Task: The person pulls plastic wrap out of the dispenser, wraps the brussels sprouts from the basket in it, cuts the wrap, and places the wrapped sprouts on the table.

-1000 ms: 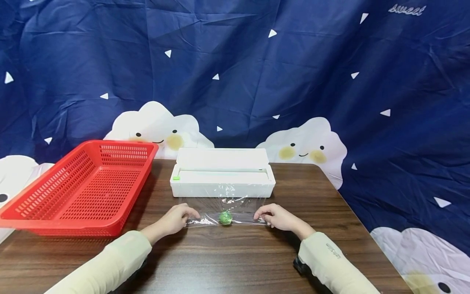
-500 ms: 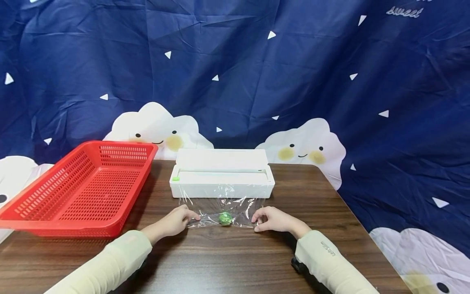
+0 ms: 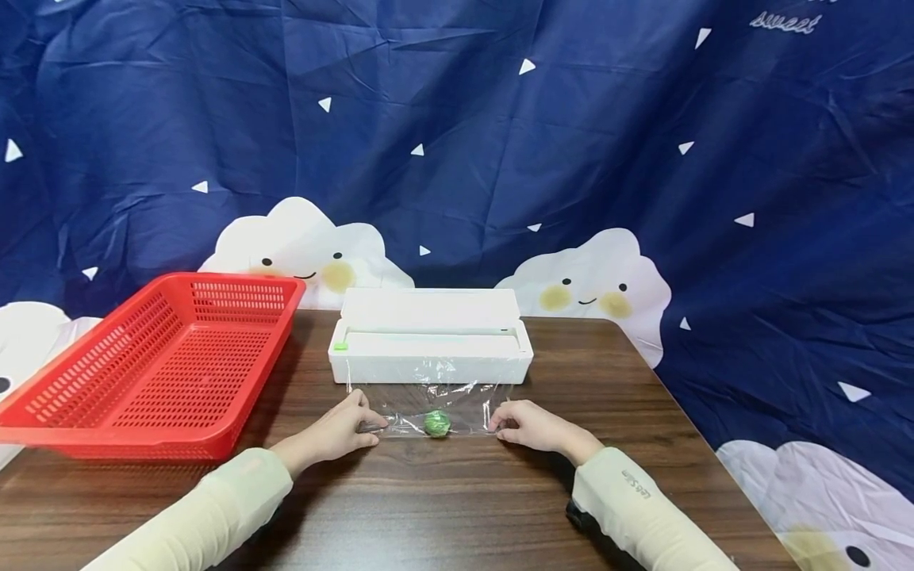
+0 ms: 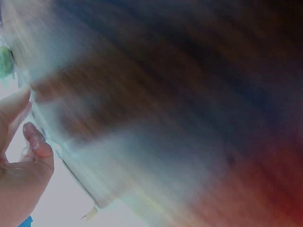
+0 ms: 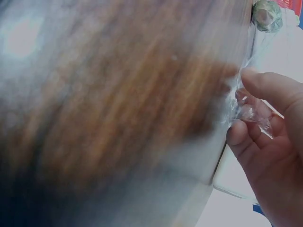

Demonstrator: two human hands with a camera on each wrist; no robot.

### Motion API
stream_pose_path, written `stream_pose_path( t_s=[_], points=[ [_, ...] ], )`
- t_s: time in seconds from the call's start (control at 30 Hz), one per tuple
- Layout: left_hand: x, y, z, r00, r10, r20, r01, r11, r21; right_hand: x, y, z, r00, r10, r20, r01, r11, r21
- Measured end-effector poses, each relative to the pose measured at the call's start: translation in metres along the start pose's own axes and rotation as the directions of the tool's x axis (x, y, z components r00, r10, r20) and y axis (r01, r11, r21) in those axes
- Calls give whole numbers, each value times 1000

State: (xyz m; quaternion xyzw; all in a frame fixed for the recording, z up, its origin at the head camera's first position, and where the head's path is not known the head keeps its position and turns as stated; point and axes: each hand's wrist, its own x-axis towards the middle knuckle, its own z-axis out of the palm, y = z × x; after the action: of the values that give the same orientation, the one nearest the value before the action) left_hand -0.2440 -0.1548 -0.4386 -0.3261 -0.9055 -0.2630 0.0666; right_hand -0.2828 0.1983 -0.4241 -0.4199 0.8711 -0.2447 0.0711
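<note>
A small round green vegetable (image 3: 437, 423), its kind unclear, lies under clear plastic wrap (image 3: 457, 396) that runs from a long white dispenser box (image 3: 432, 368) with its lid raised. At the wrap's near left corner is my left hand (image 3: 341, 428), thumb and forefinger apart, the forefinger touching the film. My right hand (image 3: 537, 428) holds the near right corner; in the right wrist view crumpled film (image 5: 251, 115) sits between its thumb and fingers. The left wrist view shows the left hand (image 4: 26, 156) with a gap between thumb and curled fingers, and part of the green vegetable (image 4: 5, 61).
A red plastic basket (image 3: 250, 412) with slotted walls stands on the left of the brown wooden table (image 3: 428, 507). A small green piece (image 3: 340, 346) sits on the box's left end. Behind the table hangs a blue curtain (image 3: 457, 119) with clouds.
The right hand shifted slightly inward and closer to the vegetable. The left thumb has come away from the forefinger. The wrap over the vegetable has changed its folds; basket and box stay put.
</note>
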Motion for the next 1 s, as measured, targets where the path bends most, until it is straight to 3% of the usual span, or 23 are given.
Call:
stream_pose_path(
  t_s=[0.17, 0.43, 0.63, 0.73, 0.9, 1.0],
  points=[
    [0, -1, 1, 997, 32, -65, -28, 998, 51, 2, 2, -1, 999, -35, -34, 34, 998, -49],
    [4, -4, -1, 989, 84, -125, -63, 984, 169, 3, 7, -5, 984, -108, -139, 111, 994, 20],
    [9, -5, -4, 981, 120, -152, -90, 977, 194, 3, 8, -8, 990, 11, -137, 5, 994, 112],
    [11, -6, -5, 983, 117, -144, -98, 986, 136, 4, 9, -9, 990, 70, -119, -40, 971, 236],
    [12, -9, -6, 991, 81, -109, -77, 996, 45, 4, 3, -11, 991, 62, -120, -4, 899, 438],
    [13, -10, -7, 995, 47, -89, -48, 999, -4, 5, 3, -10, 993, 57, -108, 6, 863, 506]
  ],
)
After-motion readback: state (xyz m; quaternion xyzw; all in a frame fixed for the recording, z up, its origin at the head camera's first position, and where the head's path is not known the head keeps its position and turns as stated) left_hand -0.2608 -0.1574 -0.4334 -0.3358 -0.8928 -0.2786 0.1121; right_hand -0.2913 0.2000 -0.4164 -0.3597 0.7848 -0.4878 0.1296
